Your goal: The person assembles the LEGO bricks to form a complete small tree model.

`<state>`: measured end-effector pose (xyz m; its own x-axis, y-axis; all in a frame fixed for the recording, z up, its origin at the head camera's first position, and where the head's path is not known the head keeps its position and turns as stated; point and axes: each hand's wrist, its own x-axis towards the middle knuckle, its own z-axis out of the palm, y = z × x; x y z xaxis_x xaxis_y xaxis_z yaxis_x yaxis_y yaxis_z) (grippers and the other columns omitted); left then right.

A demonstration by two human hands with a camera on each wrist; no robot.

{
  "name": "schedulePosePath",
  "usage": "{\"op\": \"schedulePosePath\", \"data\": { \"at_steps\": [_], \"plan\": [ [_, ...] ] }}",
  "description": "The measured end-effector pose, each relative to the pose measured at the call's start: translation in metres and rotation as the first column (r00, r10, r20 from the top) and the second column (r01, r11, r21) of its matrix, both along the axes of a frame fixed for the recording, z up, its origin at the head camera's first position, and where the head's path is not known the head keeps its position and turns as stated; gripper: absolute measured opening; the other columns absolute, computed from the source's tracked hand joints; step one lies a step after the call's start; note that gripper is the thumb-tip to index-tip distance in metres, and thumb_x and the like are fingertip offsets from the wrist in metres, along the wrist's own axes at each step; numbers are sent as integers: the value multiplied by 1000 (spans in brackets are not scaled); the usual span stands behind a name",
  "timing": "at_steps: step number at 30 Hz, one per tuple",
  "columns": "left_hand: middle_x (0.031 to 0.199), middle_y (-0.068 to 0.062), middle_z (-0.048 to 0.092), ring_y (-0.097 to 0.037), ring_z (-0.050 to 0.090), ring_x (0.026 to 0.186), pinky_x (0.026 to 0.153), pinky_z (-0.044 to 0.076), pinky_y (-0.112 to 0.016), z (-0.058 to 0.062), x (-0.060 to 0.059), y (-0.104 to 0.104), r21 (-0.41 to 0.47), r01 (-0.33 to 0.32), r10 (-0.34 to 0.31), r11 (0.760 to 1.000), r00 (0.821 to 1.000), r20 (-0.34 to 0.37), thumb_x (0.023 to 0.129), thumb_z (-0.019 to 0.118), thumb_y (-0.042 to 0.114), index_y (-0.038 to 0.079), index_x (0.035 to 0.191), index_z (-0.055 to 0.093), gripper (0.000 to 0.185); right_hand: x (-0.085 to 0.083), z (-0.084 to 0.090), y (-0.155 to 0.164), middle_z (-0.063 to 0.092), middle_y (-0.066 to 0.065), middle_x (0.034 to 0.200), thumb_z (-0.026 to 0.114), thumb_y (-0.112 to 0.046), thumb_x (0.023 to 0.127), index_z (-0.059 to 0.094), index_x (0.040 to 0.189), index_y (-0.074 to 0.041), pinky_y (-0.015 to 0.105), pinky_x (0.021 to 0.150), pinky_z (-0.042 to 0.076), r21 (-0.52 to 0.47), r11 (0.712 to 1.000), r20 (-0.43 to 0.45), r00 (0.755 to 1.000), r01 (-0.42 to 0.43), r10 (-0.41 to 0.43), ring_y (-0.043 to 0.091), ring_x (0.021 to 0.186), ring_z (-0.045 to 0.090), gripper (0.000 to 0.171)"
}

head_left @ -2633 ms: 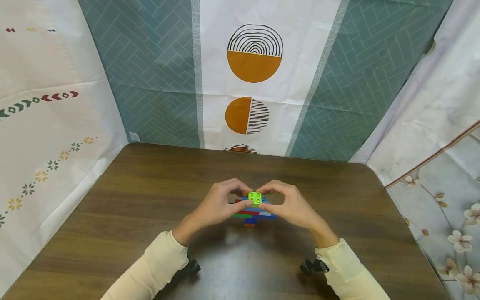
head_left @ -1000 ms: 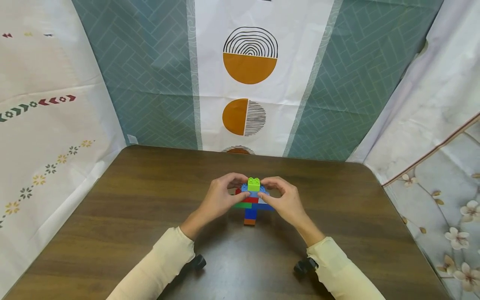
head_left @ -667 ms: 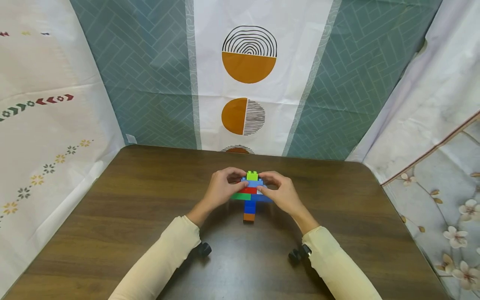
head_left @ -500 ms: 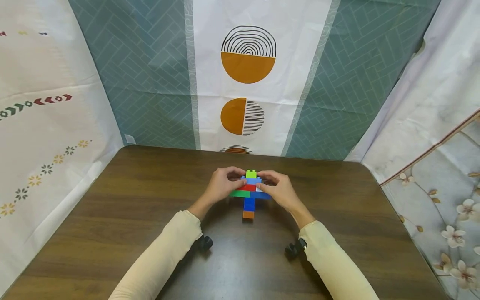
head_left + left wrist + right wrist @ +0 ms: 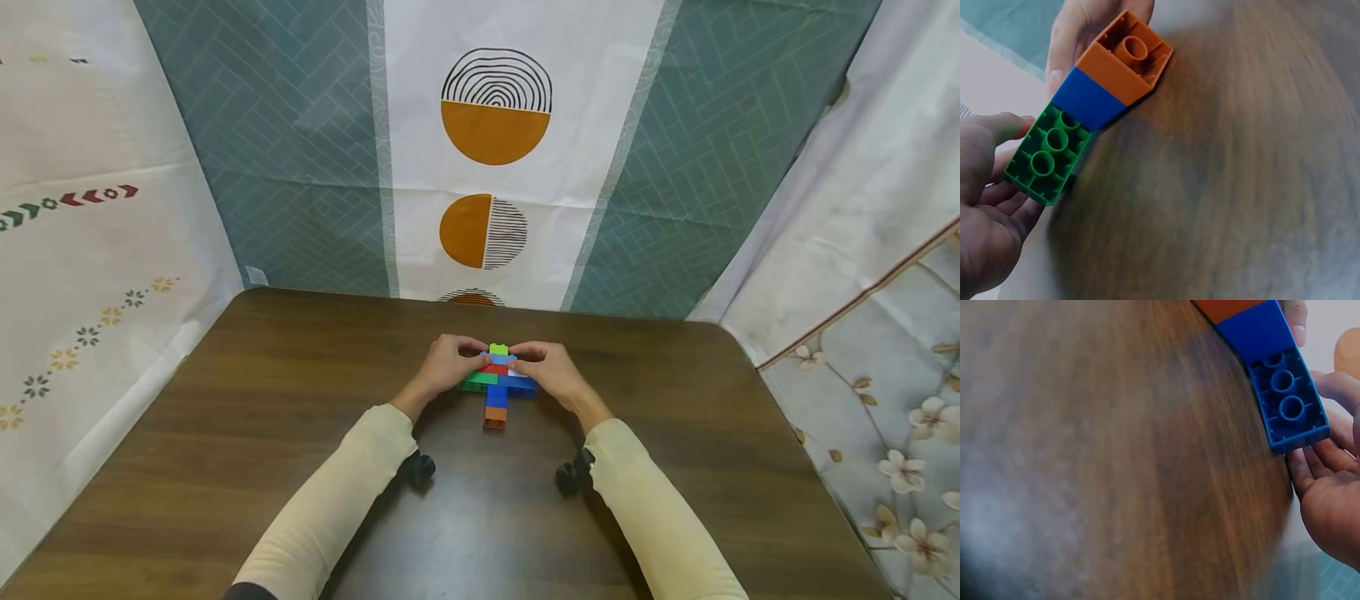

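The brick model (image 5: 497, 386) is between my two hands, near the middle of the worktop (image 5: 225, 433), a bit toward the far edge; it seems to lie tilted back, because both wrist views look into the hollow undersides of its bricks. My left hand (image 5: 442, 367) holds the left side, with thumb and fingers curled around the end of the green brick (image 5: 1047, 153). My right hand (image 5: 552, 372) holds the right side in the same way, its fingers closed around the end of the long blue brick (image 5: 1285, 400). So each grip is closed on the model and nothing else. To do this step well, I think I must keep the pressure equal on both sides and hold the wide cross part, not the narrow stem, because the stem with the orange brick (image 5: 1124, 56) at its end could come off if I twist. I should also move the model slowly so that the small lime brick (image 5: 498, 350) on top stays seated. The bricks are hard, smooth plastic with sharp corners, and underneath they have round tubes. The worktop is dark brown wood with a fine grain and a slightly glossy surface. Behind it hang patterned cloths (image 5: 300, 150), soft and a little wrinkled.
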<state>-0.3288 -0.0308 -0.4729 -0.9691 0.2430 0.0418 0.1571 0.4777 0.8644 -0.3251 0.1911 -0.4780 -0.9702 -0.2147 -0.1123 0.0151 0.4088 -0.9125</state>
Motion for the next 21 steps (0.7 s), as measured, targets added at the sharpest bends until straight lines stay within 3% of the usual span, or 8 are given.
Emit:
{"op": "schedulePosePath", "data": {
  "at_steps": [8, 21],
  "plan": [
    [111, -3, 71, -19, 61, 101, 92, 53, -36, -2, 3, -2, -39, -21, 21, 999, 1000, -9, 88, 70, 34, 15, 112, 72, 31, 0, 3, -3, 64, 3, 125, 71, -31, 87, 69, 117, -20, 45, 104, 45, 70, 997, -28, 999, -33, 35, 24, 118, 55, 32],
    [106, -3, 72, -19, 62, 97, 87, 54, -35, -2, 1, -6, -64, -29, 27, 997, 999, -31, 87, 71, 32, 15, 108, 73, 28, -2, 3, -7, 63, 3, 126, 68, -32, 90, 67, 118, -21, 46, 105, 45, 88, 995, -38, 998, -49, 52, 25, 119, 54, 30]
  ]
}}
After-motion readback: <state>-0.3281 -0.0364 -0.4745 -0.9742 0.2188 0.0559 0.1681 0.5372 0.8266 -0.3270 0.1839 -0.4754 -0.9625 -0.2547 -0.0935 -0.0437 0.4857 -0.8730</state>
